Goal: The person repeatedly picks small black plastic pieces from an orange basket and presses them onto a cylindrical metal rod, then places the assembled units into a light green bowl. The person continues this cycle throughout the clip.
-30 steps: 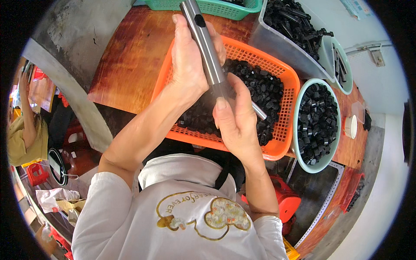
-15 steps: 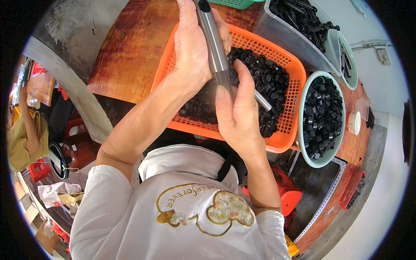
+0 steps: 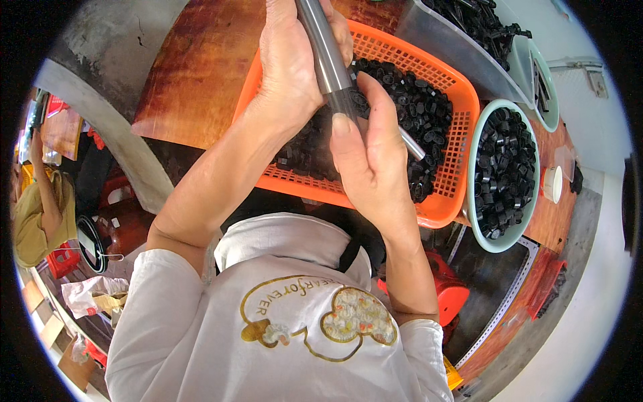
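A grey metallic tube (image 3: 326,57) slants over the orange basket (image 3: 454,167), its lower section darker and glassy-looking. My left hand (image 3: 291,74) is closed round the upper part, with the fingers passing behind it. Lower down, my right hand (image 3: 375,157) grips the dark section between thumb and forefinger. A thin silver rod (image 3: 411,143) sticks out past the right forefinger; its other end is hidden, so I cannot tell whether it joins the tube. Below both hands, many small black plastic caps (image 3: 418,107) fill the basket.
Right of the basket stands a pale green bowl (image 3: 534,201) of black pieces. Behind it are a clear bin (image 3: 462,47) of long black parts and another pale bowl (image 3: 553,114). A paper cup (image 3: 552,184) sits near the table's right edge. Another person's arm (image 3: 43,174) shows far left.
The tube and both hands sit slightly higher in the picture, while the basket and bowls have shifted a little with the view. The grip of both hands looks the same.
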`<state>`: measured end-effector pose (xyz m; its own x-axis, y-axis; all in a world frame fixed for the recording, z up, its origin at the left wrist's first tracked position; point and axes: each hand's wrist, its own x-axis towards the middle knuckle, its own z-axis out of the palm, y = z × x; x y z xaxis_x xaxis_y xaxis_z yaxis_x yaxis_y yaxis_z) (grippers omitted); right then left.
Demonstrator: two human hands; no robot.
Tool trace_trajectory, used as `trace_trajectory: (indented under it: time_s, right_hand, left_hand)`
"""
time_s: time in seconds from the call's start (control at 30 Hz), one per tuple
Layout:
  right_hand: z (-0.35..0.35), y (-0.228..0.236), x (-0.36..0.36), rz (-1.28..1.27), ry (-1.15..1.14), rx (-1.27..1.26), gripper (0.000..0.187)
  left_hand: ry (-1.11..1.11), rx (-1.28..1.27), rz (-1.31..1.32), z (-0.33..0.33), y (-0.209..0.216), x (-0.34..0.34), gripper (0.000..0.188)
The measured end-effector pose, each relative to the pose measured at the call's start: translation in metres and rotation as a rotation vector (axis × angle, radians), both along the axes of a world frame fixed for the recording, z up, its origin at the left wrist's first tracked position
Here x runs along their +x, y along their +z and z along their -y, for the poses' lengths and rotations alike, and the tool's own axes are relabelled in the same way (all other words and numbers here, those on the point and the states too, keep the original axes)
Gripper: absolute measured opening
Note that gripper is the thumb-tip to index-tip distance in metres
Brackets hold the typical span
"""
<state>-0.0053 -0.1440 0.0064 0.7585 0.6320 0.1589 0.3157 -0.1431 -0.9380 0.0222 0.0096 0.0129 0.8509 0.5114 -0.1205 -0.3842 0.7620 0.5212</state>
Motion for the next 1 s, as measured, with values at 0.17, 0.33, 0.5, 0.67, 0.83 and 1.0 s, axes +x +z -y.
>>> trace_trajectory:
  time_s: [0.17, 0.33, 0.5, 0.67, 0.83, 1.0]
  right_hand:
    - [-0.003, -0.002, 0.0, -0.005, -0.017, -0.002, 0.051]
    - [-0.006, -0.008, 0.001, 0.206, -0.048, -0.101, 0.056]
    - [0.011, -0.006, 0.01, -0.084, 0.078, -0.036, 0.082]
    - [0.016, -0.008, 0.008, 0.031, 0.027, 0.021, 0.085]
    - [0.005, -0.007, 0.008, 0.273, -0.105, -0.096, 0.067]
    - [-0.011, -0.006, 0.003, 0.2, -0.176, 0.023, 0.052]
  left_hand:
    - [0.032, 0.04, -0.026, -0.001, -0.001, 0.0, 0.058]
    - [0.097, 0.158, -0.179, 0.001, 0.002, -0.002, 0.054]
    - [0.09, 0.125, -0.193, -0.003, 0.003, -0.001, 0.051]
    - [0.1, 0.041, -0.168, -0.007, 0.001, 0.004, 0.053]
    - [0.035, -0.037, -0.062, -0.008, -0.002, 0.001, 0.057]
    - [0.046, -0.027, -0.175, -0.007, -0.006, 0.002, 0.059]
